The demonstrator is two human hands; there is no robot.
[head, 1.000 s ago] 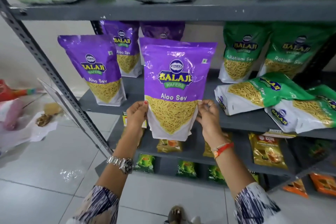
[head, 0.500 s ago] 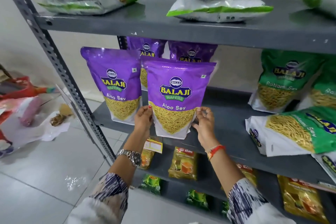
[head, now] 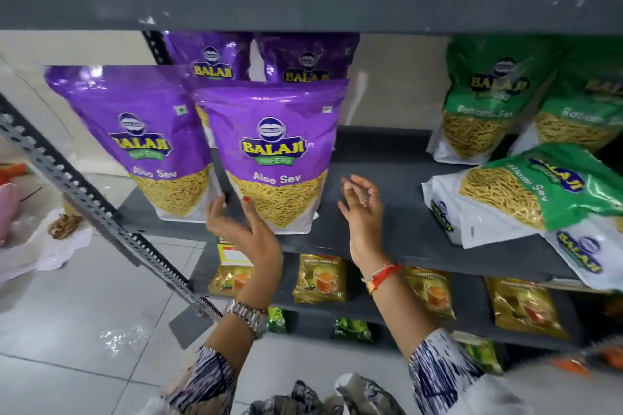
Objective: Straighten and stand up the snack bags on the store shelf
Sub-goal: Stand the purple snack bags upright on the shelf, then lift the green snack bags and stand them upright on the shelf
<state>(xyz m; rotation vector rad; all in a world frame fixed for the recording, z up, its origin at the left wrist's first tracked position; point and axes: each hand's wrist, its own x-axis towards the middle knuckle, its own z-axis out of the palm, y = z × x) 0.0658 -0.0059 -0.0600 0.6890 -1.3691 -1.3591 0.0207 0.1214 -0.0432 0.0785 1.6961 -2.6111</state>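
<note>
A person in patterned blue-and-white sleeves faces a grey metal store shelf [head: 387, 212]. A glossy purple stand-up snack pouch [head: 273, 152], printed "BALAJI WAFERS" and "Aloo Sev" above a picture of yellow fried strands, stands upright at the front of the middle shelf. The left hand [head: 242, 229], with a silver watch on the wrist, rests with fingers spread and loosely open against the pouch's lower left corner; its thumb with a red-painted nail touches the pouch front without closing around it. The right hand [head: 362, 212], with a red thread band on the wrist, hangs just beside the pouch's right edge, palm open, fingers relaxed and curled, holding nothing. A second purple "Aloo Sev" pouch [head: 138, 141] stands just to the left, slightly overlapped, and two more purple Balaji pouches [head: 256, 57] stand behind. To the right, green Balaji pouches [head: 485, 94] with a partly readable "Ratlami Sev" label stand upright at the back, while another green-and-white "Ratlami Sev" pouch [head: 526, 195] lies on its side in front of them.
</note>
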